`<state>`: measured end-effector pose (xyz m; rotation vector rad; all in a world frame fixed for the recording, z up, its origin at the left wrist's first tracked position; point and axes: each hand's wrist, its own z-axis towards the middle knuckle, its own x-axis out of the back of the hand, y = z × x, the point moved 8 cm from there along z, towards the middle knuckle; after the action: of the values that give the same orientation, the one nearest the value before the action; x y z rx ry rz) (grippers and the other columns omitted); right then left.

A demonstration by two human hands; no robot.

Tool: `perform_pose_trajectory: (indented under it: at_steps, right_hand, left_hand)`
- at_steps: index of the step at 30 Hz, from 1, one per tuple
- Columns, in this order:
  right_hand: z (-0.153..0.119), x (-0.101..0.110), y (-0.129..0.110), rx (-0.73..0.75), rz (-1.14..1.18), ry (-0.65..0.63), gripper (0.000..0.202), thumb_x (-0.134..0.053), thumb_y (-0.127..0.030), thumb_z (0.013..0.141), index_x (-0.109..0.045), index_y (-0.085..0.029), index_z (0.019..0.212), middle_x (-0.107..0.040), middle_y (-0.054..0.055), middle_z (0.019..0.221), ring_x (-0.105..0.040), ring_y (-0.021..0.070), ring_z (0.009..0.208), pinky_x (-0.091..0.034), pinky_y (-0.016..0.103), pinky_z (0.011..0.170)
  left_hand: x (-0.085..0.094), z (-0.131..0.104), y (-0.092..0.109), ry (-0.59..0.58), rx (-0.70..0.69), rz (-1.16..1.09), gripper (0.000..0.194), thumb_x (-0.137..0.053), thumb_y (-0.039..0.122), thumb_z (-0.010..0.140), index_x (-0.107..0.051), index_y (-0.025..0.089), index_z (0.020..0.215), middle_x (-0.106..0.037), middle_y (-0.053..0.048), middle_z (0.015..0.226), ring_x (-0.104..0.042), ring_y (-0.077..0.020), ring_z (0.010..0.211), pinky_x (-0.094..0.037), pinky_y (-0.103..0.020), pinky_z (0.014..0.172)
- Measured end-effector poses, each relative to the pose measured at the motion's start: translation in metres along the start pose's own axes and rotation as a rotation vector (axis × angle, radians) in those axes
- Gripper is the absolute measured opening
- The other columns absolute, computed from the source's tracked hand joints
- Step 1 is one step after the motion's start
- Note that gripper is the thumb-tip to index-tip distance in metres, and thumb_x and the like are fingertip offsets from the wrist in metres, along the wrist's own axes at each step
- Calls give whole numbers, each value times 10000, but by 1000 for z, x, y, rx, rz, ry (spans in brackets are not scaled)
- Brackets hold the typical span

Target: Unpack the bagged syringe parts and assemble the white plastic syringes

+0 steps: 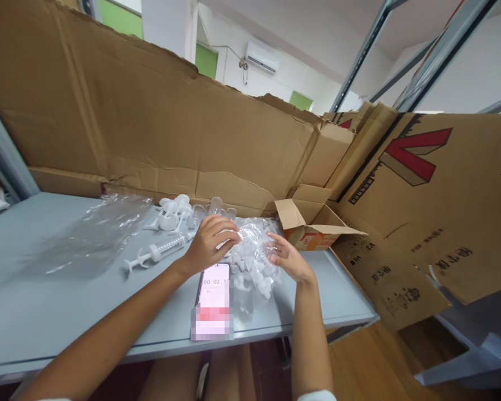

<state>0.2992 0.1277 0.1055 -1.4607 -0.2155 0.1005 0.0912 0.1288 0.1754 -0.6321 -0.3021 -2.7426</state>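
1. We found the clear, crinkled plastic bag of small white plastic pieces (255,245) on the pale blue-grey metal-edged table (45,306), between the two hands; its long axis ran roughly away from the body, its near end slanting slightly right

2. We placed the bag to the right of the left hand (212,242), whose fingers were bent together with their tips at its left side; we could not tell whether they pinched the film

3. We placed the same bag to the left of the right hand (290,259), whose thumb and curved fingers stood apart at its right side; neither hand was clearly nearer

4. We noted, nearest the left wrist, the slim phone with a pale pink screen (215,287) and the white plastic syringe-like piece with a ribbed clear barrel (161,252)

5. We saw the small open brown cardboard box (315,240) just beyond the right hand
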Motion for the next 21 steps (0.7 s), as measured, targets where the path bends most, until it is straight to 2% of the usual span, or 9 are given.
perform_pose_trajectory:
  at_steps: [4, 6, 8, 10, 13, 15, 17, 19, 21]
  right_hand:
    - [25, -16, 6, -167, -24, -249, 826, -760, -222, 585, -345, -260, 1298, -574, 51, 957, -543, 126, 804, -446, 281, 716]
    - [33, -22, 8, -192, -39, -313, 861, -764, -203, 577, -320, -268, 1312, -576, 31, 920, -542, 103, 731, -448, 269, 687]
    - [40, -26, 7, -160, -29, -330, 837, -757, -205, 588, -331, -279, 1304, -573, 26, 931, -532, 93, 715, -450, 256, 669]
    - [45, -28, 8, -111, 2, -313, 792, -745, -221, 608, -351, -277, 1293, -572, 27, 933, -523, 94, 732, -448, 244, 664]
    - [49, -28, 13, -87, 26, -255, 760, -744, -232, 609, -379, -272, 1275, -567, 27, 932, -522, 102, 768, -443, 234, 663]
    - [49, -29, 18, -103, 17, -247, 769, -746, -232, 605, -375, -277, 1276, -569, 31, 951, -525, 103, 755, -445, 241, 660]
    - [47, -31, 19, -105, 10, -255, 780, -742, -234, 609, -357, -281, 1286, -574, 35, 967, -530, 104, 740, -448, 254, 667]
    - [44, -31, 18, -104, 3, -266, 786, -739, -235, 613, -347, -276, 1293, -575, 42, 980, -537, 110, 750, -451, 262, 677]
    - [40, -31, 18, -109, -12, -269, 786, -741, -233, 610, -352, -268, 1291, -572, 48, 986, -542, 112, 760, -455, 260, 677]
  left_hand:
    - [3, -10, -23, 78, 284, -85, 117, -499, 251, 803, -580, 201, 736, -629, -21, 772, -541, -168, 823, -326, -373, 905]
    - [6, -20, -43, 180, 496, -190, 142, -492, 298, 799, -565, 194, 736, -604, -24, 759, -527, -169, 798, -345, -353, 865]
    - [5, -37, -70, 329, 756, -395, 176, -495, 352, 784, -545, 188, 748, -565, -16, 733, -518, -158, 764, -374, -319, 809]
    - [-7, -56, -93, 445, 998, -653, 214, -525, 392, 746, -526, 179, 752, -519, 3, 685, -510, -136, 695, -397, -288, 748]
    - [-22, -74, -111, 499, 1187, -840, 253, -578, 406, 681, -505, 170, 732, -488, 20, 660, -491, -107, 603, -412, -266, 672]
    - [-7, -76, -114, 591, 1123, -678, 223, -560, 378, 702, -499, 177, 777, -513, 7, 725, -504, -108, 628, -416, -265, 671]
    - [24, -67, -101, 656, 878, -343, 179, -535, 328, 737, -506, 186, 841, -546, -23, 824, -532, -133, 738, -419, -288, 732]
    - [42, -46, -74, 547, 549, -19, 140, -533, 272, 749, -536, 188, 861, -581, -48, 886, -542, -166, 854, -398, -322, 815]
    - [37, -28, -50, 304, 299, 175, 123, -533, 234, 752, -577, 195, 860, -620, -56, 903, -552, -190, 904, -375, -343, 854]
